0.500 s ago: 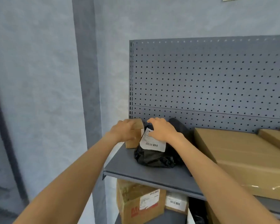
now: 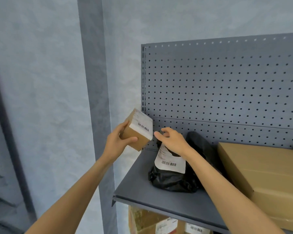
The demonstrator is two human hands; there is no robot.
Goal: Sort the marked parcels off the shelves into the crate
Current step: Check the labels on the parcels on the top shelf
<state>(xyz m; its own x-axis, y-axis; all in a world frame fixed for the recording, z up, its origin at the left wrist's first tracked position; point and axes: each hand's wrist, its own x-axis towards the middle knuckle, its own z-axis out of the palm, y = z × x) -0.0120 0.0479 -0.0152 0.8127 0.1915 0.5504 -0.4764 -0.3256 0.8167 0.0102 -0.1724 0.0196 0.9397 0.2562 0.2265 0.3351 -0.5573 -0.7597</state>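
My left hand (image 2: 118,141) grips a small brown cardboard box (image 2: 138,130) with a white barcode label, tilted and held in the air just off the left end of the grey shelf (image 2: 139,188). My right hand (image 2: 172,141) hovers with fingers spread just right of the box, above a black plastic parcel (image 2: 172,181) that lies on the shelf and bears a white barcode label. The crate is not in view.
A large flat brown carton (image 2: 264,174) fills the right of the shelf. A grey pegboard back panel (image 2: 227,90) rises behind. Labelled cardboard boxes (image 2: 149,222) sit on the shelf below. A grey wall with a darker vertical strip (image 2: 95,98) lies to the left.
My left hand has lifted the small brown box off the shelf, up and to the left. My right hand has come off the black parcel and opened.
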